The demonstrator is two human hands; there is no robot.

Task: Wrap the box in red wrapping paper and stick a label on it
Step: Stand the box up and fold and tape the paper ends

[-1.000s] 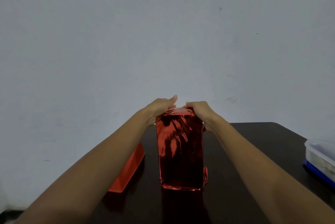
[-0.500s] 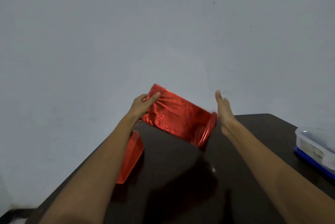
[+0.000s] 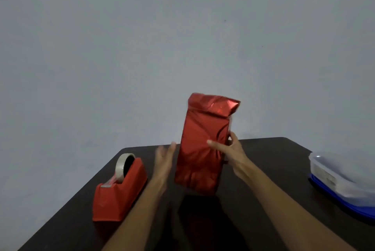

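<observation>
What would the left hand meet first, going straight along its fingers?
Probably the left side of the wrapped box, held by the right hand; the left hand is blurred, so it might pass beside.

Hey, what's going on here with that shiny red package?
A person is wrapping a gift. Their right hand grips the right side of the shiny red foil-wrapped box, holding it upright and slightly tilted over the dark table. The left hand is open beside the box's left edge, too blurred to tell whether it touches. The paper at the top looks loosely folded, and no label shows. A red tape dispenser sits to the left, a clear plastic container to the right.
</observation>
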